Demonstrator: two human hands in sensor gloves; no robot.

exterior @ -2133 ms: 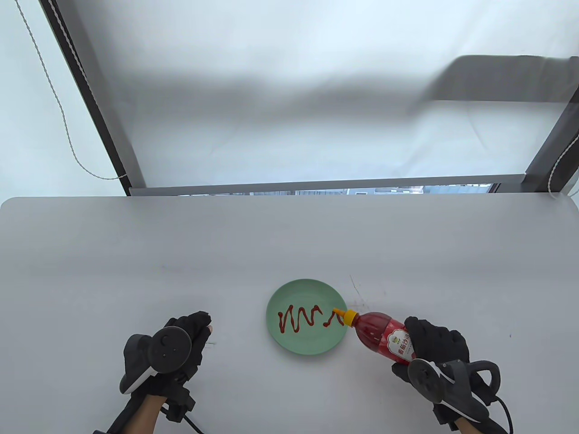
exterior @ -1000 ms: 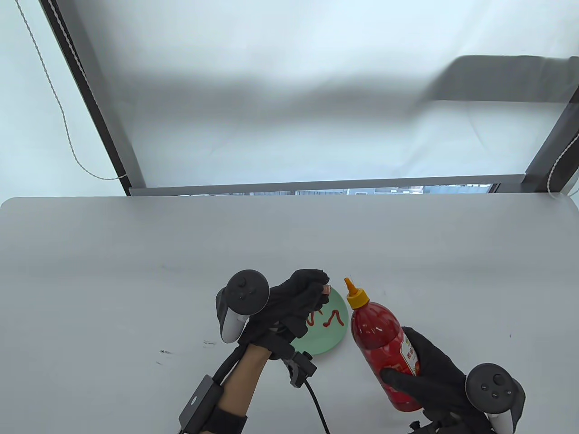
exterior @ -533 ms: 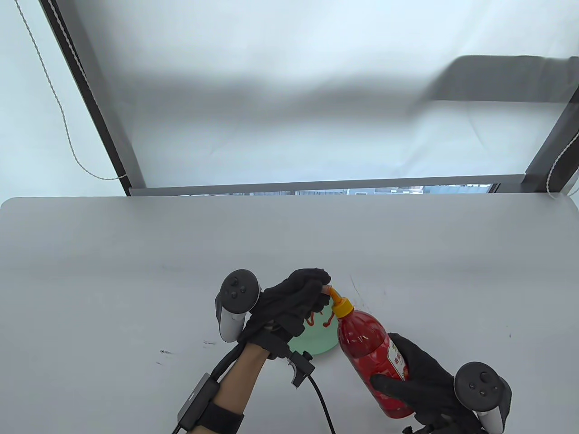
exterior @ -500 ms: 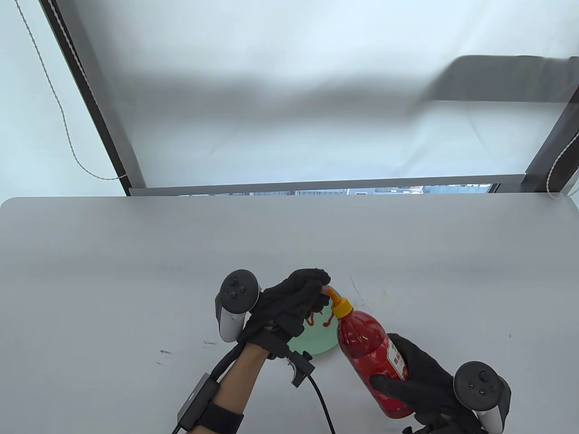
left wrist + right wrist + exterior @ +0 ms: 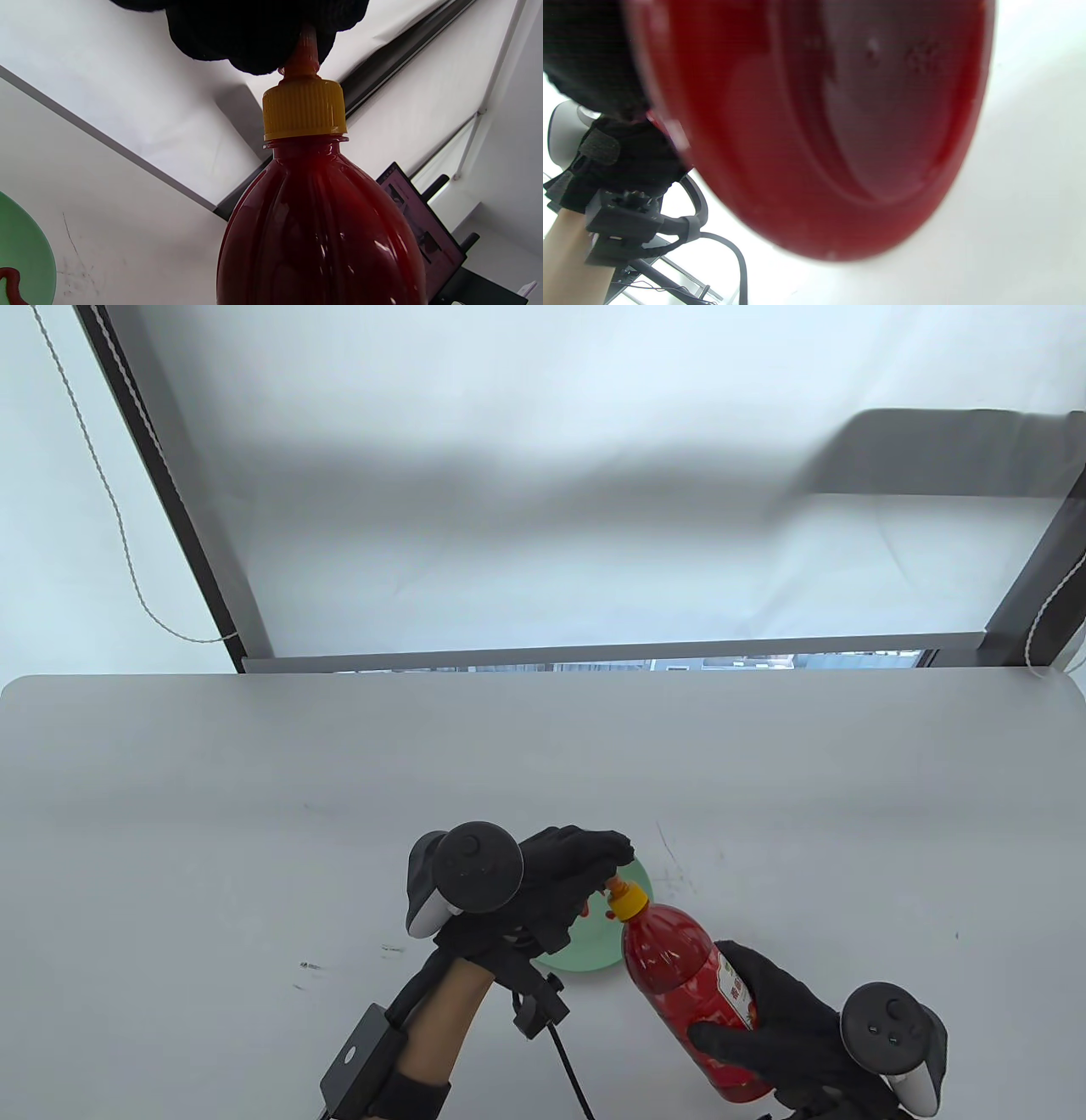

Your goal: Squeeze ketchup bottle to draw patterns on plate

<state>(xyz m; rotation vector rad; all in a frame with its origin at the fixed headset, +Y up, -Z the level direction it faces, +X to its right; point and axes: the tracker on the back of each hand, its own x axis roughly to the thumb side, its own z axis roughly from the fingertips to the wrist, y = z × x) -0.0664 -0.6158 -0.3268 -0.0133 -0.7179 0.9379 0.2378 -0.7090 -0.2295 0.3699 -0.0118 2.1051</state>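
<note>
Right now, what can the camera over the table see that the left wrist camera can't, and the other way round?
Only the table view shows the whole scene: the right hand gripping the ketchup bottle low on its body, the left hand over the green plate, and both trackers. Only the left wrist view shows the ridges on the yellow cap up close, and a screen behind the bottle. Both show the left hand's fingers touching the orange nozzle, plus some plate and ketchup.
</note>
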